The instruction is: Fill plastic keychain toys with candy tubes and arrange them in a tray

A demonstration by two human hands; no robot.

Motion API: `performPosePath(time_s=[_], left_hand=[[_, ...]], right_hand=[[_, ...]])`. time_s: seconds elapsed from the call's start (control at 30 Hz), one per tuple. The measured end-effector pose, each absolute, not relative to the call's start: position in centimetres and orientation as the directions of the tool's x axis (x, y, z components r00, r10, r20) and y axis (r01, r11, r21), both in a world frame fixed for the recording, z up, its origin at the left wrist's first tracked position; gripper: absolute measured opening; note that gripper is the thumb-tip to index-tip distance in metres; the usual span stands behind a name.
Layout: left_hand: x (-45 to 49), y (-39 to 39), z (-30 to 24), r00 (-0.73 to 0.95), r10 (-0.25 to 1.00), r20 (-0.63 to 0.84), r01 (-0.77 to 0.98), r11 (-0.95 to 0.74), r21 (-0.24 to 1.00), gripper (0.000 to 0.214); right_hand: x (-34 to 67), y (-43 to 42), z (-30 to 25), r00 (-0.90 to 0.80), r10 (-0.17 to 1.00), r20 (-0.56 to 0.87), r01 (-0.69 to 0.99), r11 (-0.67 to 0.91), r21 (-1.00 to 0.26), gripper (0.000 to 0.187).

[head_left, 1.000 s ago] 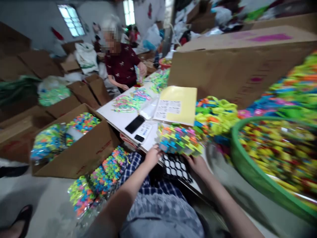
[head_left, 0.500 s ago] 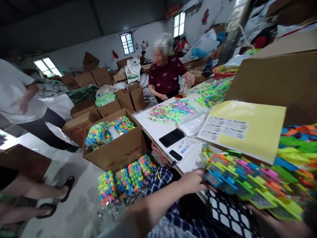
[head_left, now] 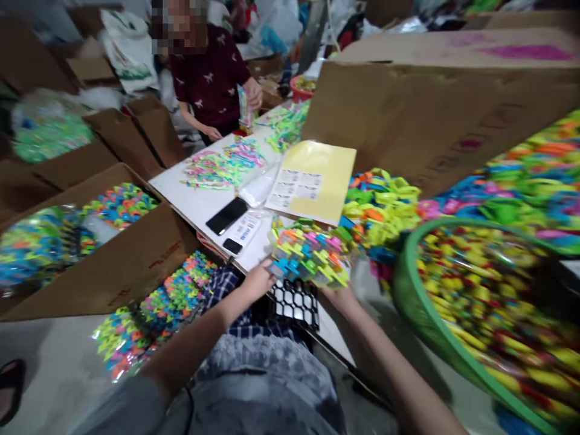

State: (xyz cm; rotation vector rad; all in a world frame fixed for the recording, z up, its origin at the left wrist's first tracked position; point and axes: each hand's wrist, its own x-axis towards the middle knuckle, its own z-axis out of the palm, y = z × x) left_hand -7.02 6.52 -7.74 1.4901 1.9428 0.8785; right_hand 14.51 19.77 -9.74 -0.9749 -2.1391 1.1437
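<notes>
Between my two hands is a block of small colourful plastic toys (head_left: pixel 310 254), lined up in rows of yellow, blue, pink, green and orange. My left hand (head_left: pixel 259 281) grips its left end, with the fingertips partly hidden. My right hand (head_left: pixel 341 297) holds the lower right side, its fingers mostly hidden beneath the toys. Just below the block, a black grid tray (head_left: pixel 294 305) with white showing through its cells lies at the table's edge. A yellow sheet with printed labels (head_left: pixel 333 181) lies beyond the block.
A black phone (head_left: pixel 226 216) lies on the white table (head_left: pixel 181 181). To my right stands a green basket (head_left: pixel 408 272) of small yellow and red pieces. An open carton (head_left: pixel 136 260) of packed toys is at left. Across the table sits a person (head_left: pixel 208 78) handling colourful strips.
My view has turned right and down, bringing the green basket and my right forearm into sight. Both hands still hold the block of toys above the black tray.
</notes>
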Motion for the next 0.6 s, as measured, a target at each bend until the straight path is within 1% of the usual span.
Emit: performPosePath(time_s=[0.07, 0.17, 0.3, 0.37, 0.4, 0.47, 0.53, 0.6], left_hand=[[-7.0, 6.5, -7.8, -0.267, 0.963, -0.028, 0.617, 0.193, 0.763, 0.032], [-7.0, 6.5, -7.7, -0.274, 0.962, -0.012, 0.627, 0.188, 0.756, 0.031], [-7.0, 6.7, -7.6, -0.286, 0.958, 0.018, 0.651, 0.18, 0.738, 0.023], [-7.0, 6.8, -7.6, -0.291, 0.956, 0.04, 0.656, 0.169, 0.735, 0.021], [-7.0, 6.8, -7.5, -0.289, 0.956, 0.052, 0.657, 0.158, 0.737, 0.021], [-7.1, 6.7, -7.5, -0.279, 0.957, 0.078, 0.654, 0.129, 0.745, 0.02], [-7.0, 6.3, -7.3, -0.273, 0.956, 0.104, 0.648, 0.103, 0.755, 0.019], [-6.8, 5.5, -7.0, -0.305, 0.942, 0.137, 0.641, 0.097, 0.761, 0.02]], right_hand=[[14.1, 19.4, -9.1, -0.607, 0.793, 0.047, 0.368, 0.334, -0.868, 0.019], [13.9, 18.8, -8.2, -0.597, 0.802, 0.013, 0.38, 0.297, -0.876, 0.018], [15.1, 18.1, -7.3, -0.645, 0.762, -0.053, 0.376, 0.256, -0.891, 0.024], [16.1, 18.6, -7.0, -0.614, 0.787, -0.056, 0.389, 0.24, -0.889, 0.026], [16.4, 19.1, -6.9, -0.559, 0.829, -0.018, 0.406, 0.254, -0.878, 0.027], [16.7, 20.5, -6.9, -0.408, 0.903, 0.135, 0.467, 0.334, -0.819, 0.03], [16.4, 22.2, -7.0, -0.306, 0.913, 0.269, 0.551, 0.4, -0.732, 0.029], [15.8, 23.6, -7.2, -0.294, 0.909, 0.295, 0.614, 0.417, -0.67, 0.026]])
